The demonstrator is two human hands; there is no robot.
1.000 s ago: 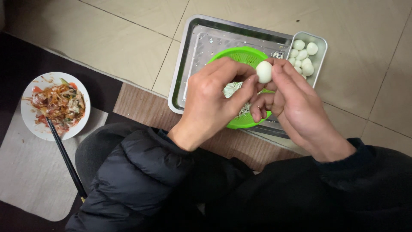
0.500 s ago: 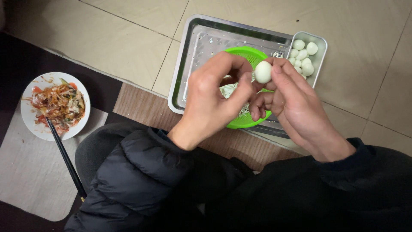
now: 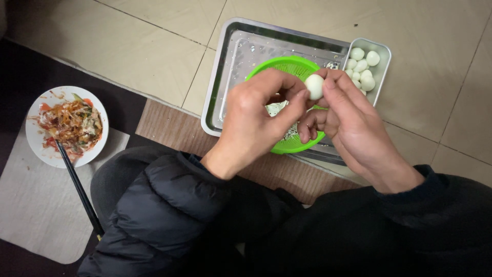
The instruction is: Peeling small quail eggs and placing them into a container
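We pinch a small white peeled egg [image 3: 314, 86] between left hand [image 3: 256, 120] and right hand [image 3: 351, 120], both grips pressed onto it, above the round green plastic strainer [image 3: 287, 66].

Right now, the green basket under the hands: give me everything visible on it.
The green basket is a round, bright green strainer that looks like plastic, with a finely slotted wall and a smooth rim. It sits upright inside the metal tray, beside the small metal tin of peeled eggs. Pale speckled shell bits lie in its bottom. The left hand and right hand, holding a small white egg above it, hide most of its middle.
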